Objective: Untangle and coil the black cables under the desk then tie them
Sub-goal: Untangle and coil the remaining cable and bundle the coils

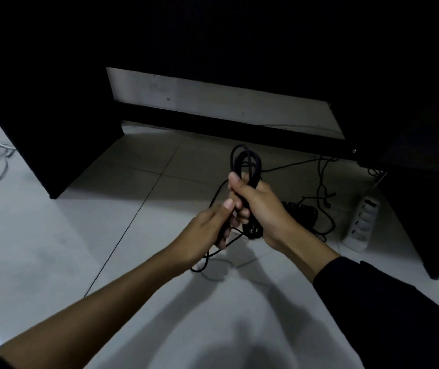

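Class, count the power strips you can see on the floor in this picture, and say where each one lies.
1: a white power strip lies on the tiled floor right of the hands, beside tangled black cables. Others may be hidden in the dark.

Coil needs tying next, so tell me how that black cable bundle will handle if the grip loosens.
Probably floppy: the coiled black cable bends in tight loops above the right hand. It likely springs apart if released. Its loose tail, held by the left hand, may snag.
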### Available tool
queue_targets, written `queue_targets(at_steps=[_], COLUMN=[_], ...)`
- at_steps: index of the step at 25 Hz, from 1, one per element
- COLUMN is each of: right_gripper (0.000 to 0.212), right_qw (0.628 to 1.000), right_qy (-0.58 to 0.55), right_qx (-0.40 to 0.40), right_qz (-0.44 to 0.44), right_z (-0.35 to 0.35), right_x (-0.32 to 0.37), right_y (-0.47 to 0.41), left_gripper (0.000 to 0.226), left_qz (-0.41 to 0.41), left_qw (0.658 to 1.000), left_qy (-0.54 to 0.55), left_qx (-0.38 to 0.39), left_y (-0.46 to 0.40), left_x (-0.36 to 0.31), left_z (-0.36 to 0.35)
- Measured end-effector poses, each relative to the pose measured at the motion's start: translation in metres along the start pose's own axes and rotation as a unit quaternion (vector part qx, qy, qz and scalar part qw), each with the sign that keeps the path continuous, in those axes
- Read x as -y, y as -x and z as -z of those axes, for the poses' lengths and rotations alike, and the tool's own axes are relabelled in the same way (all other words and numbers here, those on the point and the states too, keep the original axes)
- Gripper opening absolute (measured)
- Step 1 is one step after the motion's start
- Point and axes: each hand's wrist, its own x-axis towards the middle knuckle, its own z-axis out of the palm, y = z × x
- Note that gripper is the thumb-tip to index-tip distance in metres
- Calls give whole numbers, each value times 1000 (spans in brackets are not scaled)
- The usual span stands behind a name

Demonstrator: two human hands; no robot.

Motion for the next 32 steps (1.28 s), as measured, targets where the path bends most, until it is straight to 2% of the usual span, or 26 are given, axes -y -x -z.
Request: queue_targets(at_steps=[2,4,6,8,9,14,17,23,27,30,32], right_gripper=[40,41,36,29,31,32,32,22,24,28,34], right_qw=[998,995,995,984,976,979,987,998,989,987,985], right_qy=[41,58,-14,-166,-208,-192,-143,21,141,156,164], right_qx=[-38,-72,-95,-70,-57,-39,-27,-7,-44,-44,-42], right_qz=[30,48,38,5,-7,-58,-75,-51,-21,-22,-39], right_z=[3,2,-1,-5,-7,-3,7,5,-5,-9,-7], right_x=[0,2,7,11,13,14,13,3,-3,-4,0], right_y=[-4,-6,-9,-10,-9,-5,-5,1,3,8,7], left_gripper=[41,36,35,33,31,30,27,23,19,21,27], left_qz=[-18,-47,-68,-63,-52,6,7,-79,-130,-166,-169], left_qw=[999,999,996,991,989,989,991,976,945,917,910], left_qy=[-24,-16,-49,-107,-122,-120,-115,-204,-298,-360,-378], left_qx=[-25,-13,23,57,63,87,69,12,-25,-41,-24], left_y=[-1,3,11,17,17,6,4,-9,-13,-13,-13], left_x=[3,4,10,19,23,40,40,1,-14,-20,-22], left_z=[0,-7,-17,-24,-25,-3,21,39,30,32,32])
